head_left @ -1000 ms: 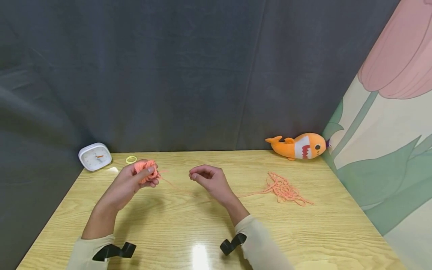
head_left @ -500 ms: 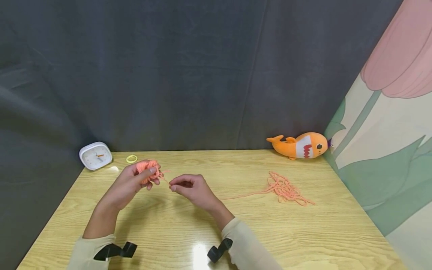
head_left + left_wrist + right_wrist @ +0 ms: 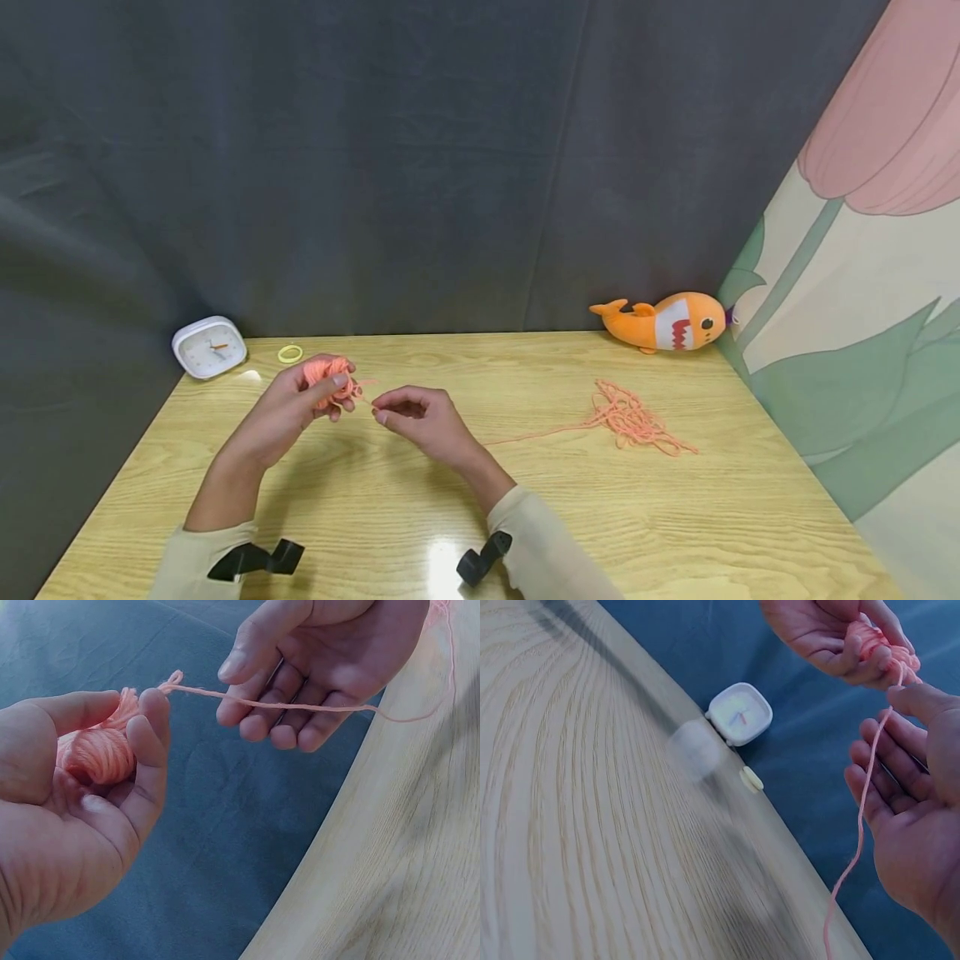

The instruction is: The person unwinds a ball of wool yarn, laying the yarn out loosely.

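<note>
My left hand (image 3: 288,408) holds a small wound ball of coral yarn (image 3: 324,379), with the thumb over it and the fingers behind. A short loop sticks out of the ball beside the fingertips. To the right, my right hand (image 3: 423,421) has thumb and forefinger close together at the yarn strand (image 3: 300,706). In the left wrist view, that strand runs straight from the ball between the thumb and bent fingers, then sags past the hand. A loose heap of the same yarn (image 3: 633,421) lies on the table at right, joined to the strand.
On the wooden table (image 3: 675,517), a white clock (image 3: 210,347) stands at the back left corner, near a yellow ring (image 3: 290,354). An orange plush shark (image 3: 660,322) lies at the back right. A dark curtain (image 3: 420,167) hangs behind the table.
My right hand has moved left along the strand, close to the yarn ball, mostly in the first half second. The left hand has barely shifted. The yarn heap stays in place.
</note>
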Motion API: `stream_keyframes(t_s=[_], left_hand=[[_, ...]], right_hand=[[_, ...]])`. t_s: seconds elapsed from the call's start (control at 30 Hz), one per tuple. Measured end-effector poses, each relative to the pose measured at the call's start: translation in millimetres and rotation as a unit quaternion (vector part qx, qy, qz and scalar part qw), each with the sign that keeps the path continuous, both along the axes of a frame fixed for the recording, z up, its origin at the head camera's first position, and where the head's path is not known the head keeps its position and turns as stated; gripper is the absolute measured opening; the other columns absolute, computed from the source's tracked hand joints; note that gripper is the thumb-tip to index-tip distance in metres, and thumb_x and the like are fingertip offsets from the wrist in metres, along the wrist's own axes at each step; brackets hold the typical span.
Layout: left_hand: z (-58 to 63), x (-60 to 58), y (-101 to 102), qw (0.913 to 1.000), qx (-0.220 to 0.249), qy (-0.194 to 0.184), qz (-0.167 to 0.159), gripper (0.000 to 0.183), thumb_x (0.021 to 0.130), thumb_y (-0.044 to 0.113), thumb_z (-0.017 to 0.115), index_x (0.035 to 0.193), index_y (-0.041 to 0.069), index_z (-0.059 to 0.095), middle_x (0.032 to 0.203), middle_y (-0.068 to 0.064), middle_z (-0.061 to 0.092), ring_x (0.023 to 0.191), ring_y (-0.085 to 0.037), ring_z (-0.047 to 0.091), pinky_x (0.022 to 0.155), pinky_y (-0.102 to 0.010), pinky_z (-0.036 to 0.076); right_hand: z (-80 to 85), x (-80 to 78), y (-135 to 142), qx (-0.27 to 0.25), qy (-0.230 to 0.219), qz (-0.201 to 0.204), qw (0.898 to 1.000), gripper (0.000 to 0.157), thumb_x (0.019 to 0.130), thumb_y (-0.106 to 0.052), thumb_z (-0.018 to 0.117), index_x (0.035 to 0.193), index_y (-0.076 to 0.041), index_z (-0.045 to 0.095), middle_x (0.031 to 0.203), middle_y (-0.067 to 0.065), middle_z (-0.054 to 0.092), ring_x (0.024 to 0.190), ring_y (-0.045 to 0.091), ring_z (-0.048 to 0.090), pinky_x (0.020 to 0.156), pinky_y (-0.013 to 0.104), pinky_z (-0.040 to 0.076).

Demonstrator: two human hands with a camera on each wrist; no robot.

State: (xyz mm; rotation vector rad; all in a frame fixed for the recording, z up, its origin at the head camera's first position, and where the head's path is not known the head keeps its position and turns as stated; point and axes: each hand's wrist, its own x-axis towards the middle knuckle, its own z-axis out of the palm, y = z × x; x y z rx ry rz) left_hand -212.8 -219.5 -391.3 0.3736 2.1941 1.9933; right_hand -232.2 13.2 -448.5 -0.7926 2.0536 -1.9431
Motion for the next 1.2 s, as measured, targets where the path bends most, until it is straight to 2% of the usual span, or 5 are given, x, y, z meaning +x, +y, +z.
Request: stream_keyframes(t_s=[0.2,0.3,0.57,0.9,1.2], left_hand=[[0.3,1.0,-3,0.9999,0.006,0.013,-0.006,0.013,0.107,0.021,0.059,0.117,0.015,0.063,0.092,0.007,0.072,0.083,-0.005,0.070,0.071,-0.023,0.057],[1.3,0.8,-4,0.9997,-0.011,0.020,-0.004,0.016,0.107,0.022,0.058,0.120,0.014,0.064,0.093,0.007,0.073,0.086,-0.007,0.072,0.073,-0.025,0.059],[1.3,0.2,-1,0.9994,-0.020,0.017,-0.023,0.025,0.106,0.023,0.059,0.126,0.008,0.062,0.108,0.007,0.074,0.093,-0.009,0.070,0.079,-0.027,0.060],[-1.8,0.2,-1,0.9992,-0.008,0.015,-0.035,0.025,0.104,0.016,0.063,0.126,0.005,0.062,0.102,0.006,0.071,0.088,-0.008,0.067,0.078,-0.025,0.059],[-1.2,0.6,-2,0.9996,-0.013,0.011,-0.021,0.020,0.103,0.014,0.064,0.122,0.006,0.063,0.099,0.008,0.072,0.083,-0.006,0.066,0.077,-0.022,0.059]], right_hand=[[1.0,1.1,0,0.004,0.000,-0.004,1.000,0.019,0.101,-0.015,0.068,0.112,-0.001,0.074,0.109,0.022,0.073,0.090,0.004,0.068,0.094,0.056,0.058],[1.1,-0.4,10,0.001,0.003,-0.007,1.000,0.018,0.101,-0.014,0.067,0.110,0.001,0.074,0.105,0.022,0.072,0.088,0.005,0.068,0.094,0.064,0.055],[8.6,-5.1,47,0.006,0.029,-0.041,0.999,0.019,0.100,-0.013,0.068,0.109,0.003,0.073,0.102,0.017,0.073,0.088,0.009,0.070,0.090,0.052,0.061],[18.8,-7.9,82,-0.001,0.044,-0.078,0.996,0.018,0.100,-0.015,0.068,0.105,0.002,0.073,0.092,0.000,0.071,0.085,0.009,0.069,0.087,0.040,0.062],[28.9,-8.9,106,0.015,0.051,-0.109,0.993,0.024,0.100,-0.021,0.069,0.107,0.002,0.072,0.092,-0.001,0.071,0.086,0.011,0.068,0.088,0.034,0.061]])
